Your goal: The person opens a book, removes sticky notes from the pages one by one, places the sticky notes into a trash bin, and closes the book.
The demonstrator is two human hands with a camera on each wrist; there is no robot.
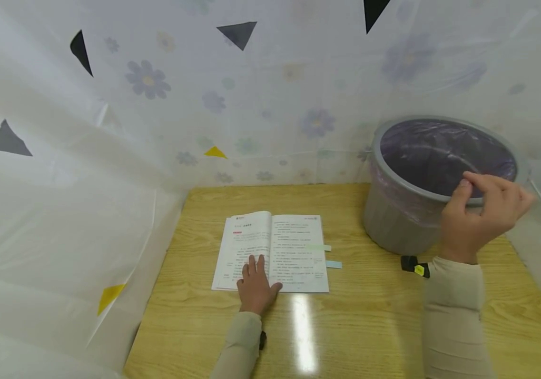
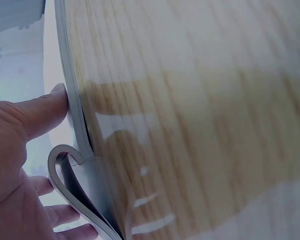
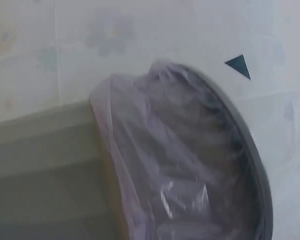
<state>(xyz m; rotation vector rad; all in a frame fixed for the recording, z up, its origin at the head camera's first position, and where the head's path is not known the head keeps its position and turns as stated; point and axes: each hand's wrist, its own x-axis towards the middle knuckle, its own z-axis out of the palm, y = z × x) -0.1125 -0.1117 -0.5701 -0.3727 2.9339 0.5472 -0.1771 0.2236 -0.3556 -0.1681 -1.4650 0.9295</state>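
Book [image 1: 296,247], lying open on the table [image 1: 355,326], left of the middle and near the back edge, showing printed text on both pages. Displaying a pale green tab [image 1: 320,247] and a blue tab [image 1: 334,265] along its right side, the blue lying nearer the table's front edge. Resting on the lower part of the left page with the left hand [image 1: 255,288], spreading the fingers nearly straight and stretching the thumb out toward the right page's lower edge; in the left wrist view, rounding into a fold of paper between thumb and other fingers. Standing near the table's back right corner, a grey bin [image 1: 389,226], wearing a purple liner [image 3: 175,165] and folding it over the rim. Hanging raised at the bin's near rim, the right hand [image 1: 483,213], curling its fingers and bringing thumb and forefinger together at the tips; impossible to tell of anything small hidden between them. Hanging behind the table's back edge, a pale flowered sheet [image 1: 270,105].
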